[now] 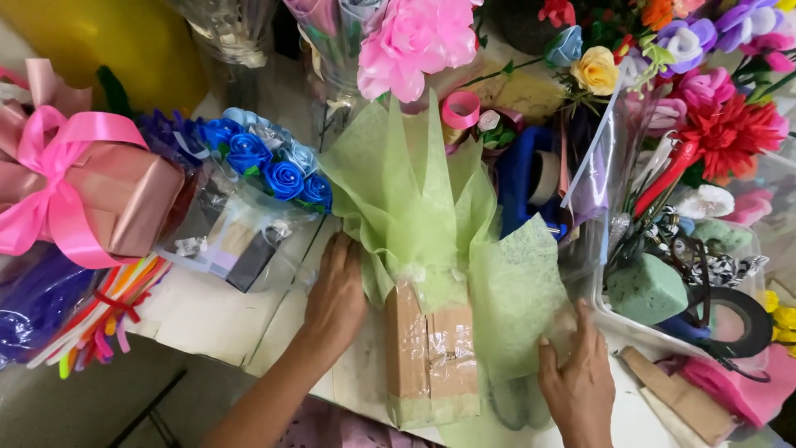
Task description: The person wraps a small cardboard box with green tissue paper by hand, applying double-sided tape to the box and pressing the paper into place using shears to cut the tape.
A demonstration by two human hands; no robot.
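Observation:
A brown cardboard box [431, 353], bound with clear tape, lies on the white table [207, 319] in front of me. Light green mesh paper [406, 195] rises from its far end in a fan. My left hand [336, 299] lies flat against the box's left side, where the green paper gathers. Over on the box's right, my right hand [576, 377] presses a loose flap of green mesh paper [518, 294]. A pink paper flower [414, 37] stands just behind the green fan.
A pink-ribboned gift box [99, 195] and blue ribbon roses [274, 162] sit at the left, with coloured sticks [99, 319] below. At the right are a bin with green floral foam [647, 286], a black tape roll [750, 319] and many artificial flowers [730, 133].

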